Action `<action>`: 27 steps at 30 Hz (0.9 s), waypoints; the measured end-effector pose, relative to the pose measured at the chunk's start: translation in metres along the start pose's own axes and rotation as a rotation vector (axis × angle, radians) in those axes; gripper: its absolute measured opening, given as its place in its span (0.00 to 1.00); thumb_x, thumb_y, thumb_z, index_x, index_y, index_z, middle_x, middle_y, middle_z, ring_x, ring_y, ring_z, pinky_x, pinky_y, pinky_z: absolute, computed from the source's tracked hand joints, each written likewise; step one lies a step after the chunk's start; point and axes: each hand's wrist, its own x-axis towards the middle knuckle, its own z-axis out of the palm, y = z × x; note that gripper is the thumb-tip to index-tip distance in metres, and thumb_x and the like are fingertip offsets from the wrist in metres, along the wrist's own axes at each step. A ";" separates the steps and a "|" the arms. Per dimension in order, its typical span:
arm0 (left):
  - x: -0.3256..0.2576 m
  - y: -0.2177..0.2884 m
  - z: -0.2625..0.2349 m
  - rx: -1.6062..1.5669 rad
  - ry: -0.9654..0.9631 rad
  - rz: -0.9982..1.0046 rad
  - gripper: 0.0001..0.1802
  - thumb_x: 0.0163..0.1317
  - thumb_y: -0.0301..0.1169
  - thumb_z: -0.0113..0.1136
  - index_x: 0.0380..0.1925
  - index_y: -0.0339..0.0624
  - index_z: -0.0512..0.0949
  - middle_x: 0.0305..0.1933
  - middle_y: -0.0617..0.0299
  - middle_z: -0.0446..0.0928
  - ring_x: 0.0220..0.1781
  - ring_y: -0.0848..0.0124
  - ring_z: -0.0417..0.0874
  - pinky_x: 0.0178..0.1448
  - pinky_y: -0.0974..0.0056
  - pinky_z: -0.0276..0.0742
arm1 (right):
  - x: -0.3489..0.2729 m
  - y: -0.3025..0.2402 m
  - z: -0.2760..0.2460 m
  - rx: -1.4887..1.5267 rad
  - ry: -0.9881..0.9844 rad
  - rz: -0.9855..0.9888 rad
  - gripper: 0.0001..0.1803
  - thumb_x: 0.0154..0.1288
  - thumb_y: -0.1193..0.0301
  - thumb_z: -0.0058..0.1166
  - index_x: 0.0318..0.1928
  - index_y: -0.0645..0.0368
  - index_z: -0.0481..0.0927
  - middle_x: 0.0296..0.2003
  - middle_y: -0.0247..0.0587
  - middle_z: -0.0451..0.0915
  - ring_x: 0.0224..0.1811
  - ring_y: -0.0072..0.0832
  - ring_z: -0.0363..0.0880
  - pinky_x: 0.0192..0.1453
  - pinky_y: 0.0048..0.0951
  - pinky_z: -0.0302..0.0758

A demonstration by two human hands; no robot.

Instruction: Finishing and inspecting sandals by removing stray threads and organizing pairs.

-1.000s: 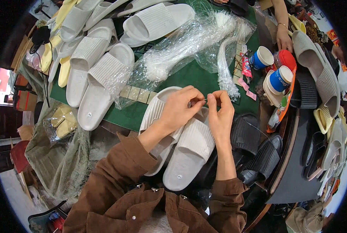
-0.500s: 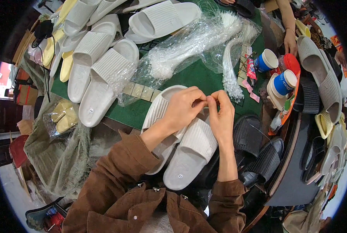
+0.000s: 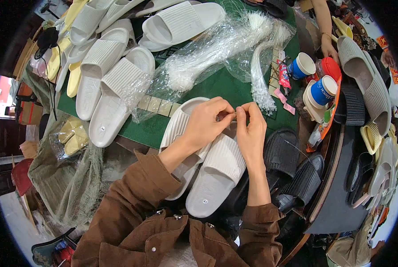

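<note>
A pair of light grey slide sandals lies in front of me, the right one (image 3: 221, 164) tilted beside the left one (image 3: 181, 129). Over their far ends my left hand (image 3: 210, 120) and my right hand (image 3: 251, 131) meet, thumbs and forefingers pinched together. Whatever sits between those fingertips is too small to make out. Just beyond is a clear bag with a bundle of thin white plastic strands (image 3: 216, 55); a loose bunch of the strands (image 3: 260, 82) hangs out to the right. Pink tags (image 3: 284, 101) lie near that bunch.
More grey slides (image 3: 119, 95) pile up at the left on the green tabletop (image 3: 208, 84). Black slides (image 3: 282, 153) lie right of my hands. Blue paper cups (image 3: 322, 91) stand in an orange tray beside a red lid (image 3: 330, 67). Another person's hand (image 3: 329, 46) reaches in there.
My hands keep their pinch over the sandals with only slight finger movement. The whole view has shifted a little, so most things appear slightly further left.
</note>
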 end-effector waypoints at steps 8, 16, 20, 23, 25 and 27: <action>0.001 0.002 0.000 0.003 0.007 0.027 0.05 0.57 0.26 0.61 0.32 0.36 0.78 0.30 0.57 0.76 0.30 0.64 0.79 0.34 0.64 0.74 | 0.000 0.002 0.001 0.019 0.016 0.004 0.08 0.68 0.75 0.50 0.32 0.67 0.70 0.27 0.50 0.72 0.27 0.43 0.73 0.33 0.38 0.69; 0.000 0.000 -0.001 0.001 -0.022 -0.006 0.05 0.58 0.26 0.61 0.32 0.36 0.78 0.32 0.56 0.77 0.31 0.63 0.80 0.35 0.63 0.74 | 0.001 0.003 0.001 0.038 0.031 0.009 0.08 0.68 0.75 0.50 0.32 0.67 0.70 0.26 0.50 0.71 0.27 0.41 0.71 0.32 0.38 0.69; 0.000 -0.001 -0.001 -0.005 -0.029 0.000 0.05 0.58 0.26 0.61 0.32 0.36 0.78 0.31 0.56 0.77 0.30 0.62 0.79 0.35 0.62 0.74 | 0.001 0.003 0.000 0.031 0.007 0.031 0.08 0.68 0.75 0.50 0.32 0.67 0.70 0.26 0.49 0.71 0.26 0.41 0.70 0.32 0.38 0.68; 0.000 -0.002 -0.001 0.023 -0.031 0.009 0.05 0.58 0.26 0.61 0.31 0.36 0.77 0.31 0.56 0.76 0.30 0.61 0.79 0.34 0.61 0.73 | 0.001 0.000 -0.001 0.026 0.011 0.026 0.08 0.68 0.75 0.51 0.32 0.67 0.70 0.26 0.48 0.71 0.26 0.39 0.70 0.33 0.36 0.69; 0.000 -0.002 -0.002 0.023 -0.019 0.020 0.04 0.58 0.26 0.60 0.31 0.36 0.77 0.30 0.56 0.76 0.29 0.61 0.78 0.33 0.61 0.72 | 0.001 -0.003 0.000 0.064 0.013 0.045 0.08 0.67 0.76 0.51 0.31 0.67 0.70 0.26 0.47 0.71 0.26 0.36 0.71 0.33 0.35 0.70; 0.000 0.000 -0.001 0.020 -0.022 0.020 0.04 0.58 0.26 0.61 0.31 0.36 0.77 0.30 0.55 0.76 0.29 0.61 0.78 0.33 0.61 0.72 | 0.001 0.000 -0.001 0.063 0.015 0.063 0.09 0.68 0.73 0.52 0.32 0.66 0.71 0.25 0.43 0.71 0.27 0.31 0.70 0.34 0.31 0.69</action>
